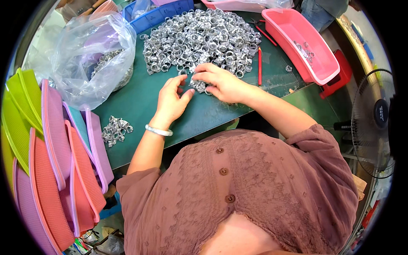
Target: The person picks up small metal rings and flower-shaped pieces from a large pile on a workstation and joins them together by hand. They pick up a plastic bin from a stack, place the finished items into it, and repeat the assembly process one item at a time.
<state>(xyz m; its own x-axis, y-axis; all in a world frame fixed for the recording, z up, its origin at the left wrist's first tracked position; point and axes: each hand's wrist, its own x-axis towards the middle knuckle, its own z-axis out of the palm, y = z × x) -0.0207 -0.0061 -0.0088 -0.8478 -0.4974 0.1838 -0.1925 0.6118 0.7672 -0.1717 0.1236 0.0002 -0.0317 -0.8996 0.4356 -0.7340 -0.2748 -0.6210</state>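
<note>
A large heap of silver metal rings (204, 40) is spread across the far middle of the green table. At its near edge my right hand (225, 83) curls its fingers and thumb round a small clump of rings (197, 86). Facing it from the left is my left hand (172, 98), its fingers bent and apart, close to that clump with no ring visible in its grasp. A pale bangle circles my left wrist. Another small group of rings (116, 130) lies at the table's left.
Left stands a clear plastic bag (95, 59) holding more rings, above stacked colourful plastic baskets (51, 178). A blue bin (159, 15) sits behind. To the right are a red pen (259, 66), red-handled pliers (265, 34), a pink basket (297, 46) with several rings, and a fan (374, 119).
</note>
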